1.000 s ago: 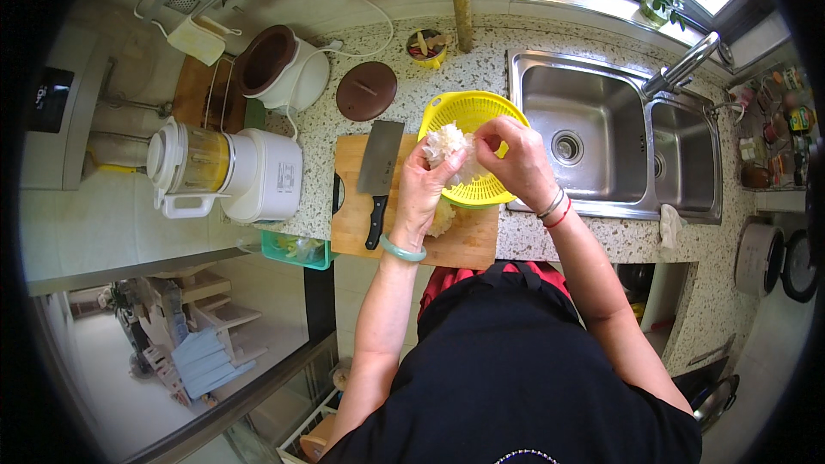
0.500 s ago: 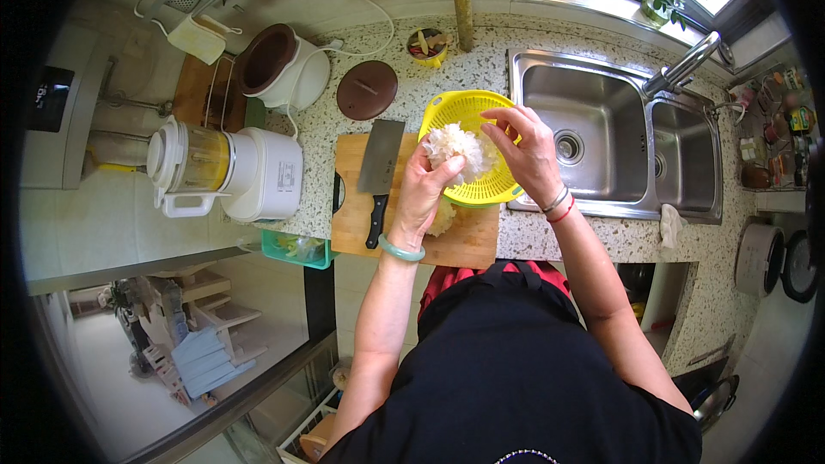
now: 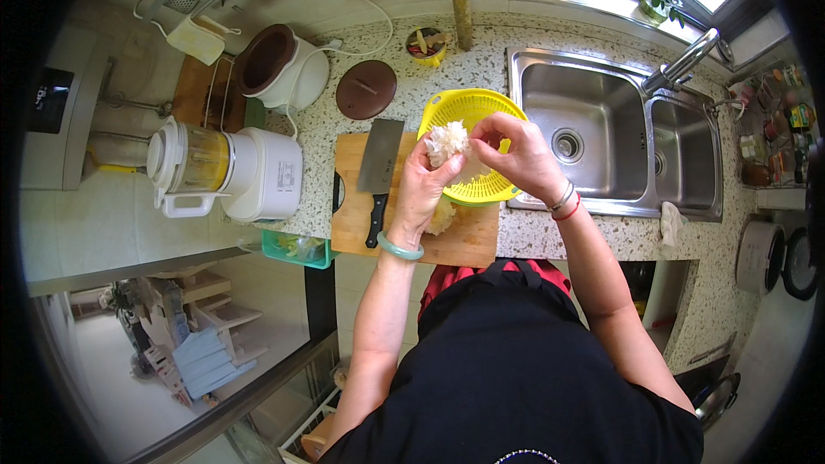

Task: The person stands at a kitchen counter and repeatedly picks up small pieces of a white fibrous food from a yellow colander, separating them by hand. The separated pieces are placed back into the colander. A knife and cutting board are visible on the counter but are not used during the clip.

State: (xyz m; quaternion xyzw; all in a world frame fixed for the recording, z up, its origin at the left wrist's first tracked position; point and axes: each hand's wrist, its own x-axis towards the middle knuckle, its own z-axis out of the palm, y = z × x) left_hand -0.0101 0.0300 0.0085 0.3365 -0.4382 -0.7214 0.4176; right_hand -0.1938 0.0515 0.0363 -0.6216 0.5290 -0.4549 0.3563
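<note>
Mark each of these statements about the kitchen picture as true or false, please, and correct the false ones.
1. The left hand holds a pale, frilly lump of food. True.
2. The cleaver is in the right hand. False: it lies on the wooden cutting board, and neither hand touches it.
3. The yellow colander sits beside the sink, partly on the board. True.
4. The round brown lid covers the white pot. False: the lid lies on the counter next to the open pot.
5. Both hands work over the sink basin. False: they are above the colander and the board.
</note>
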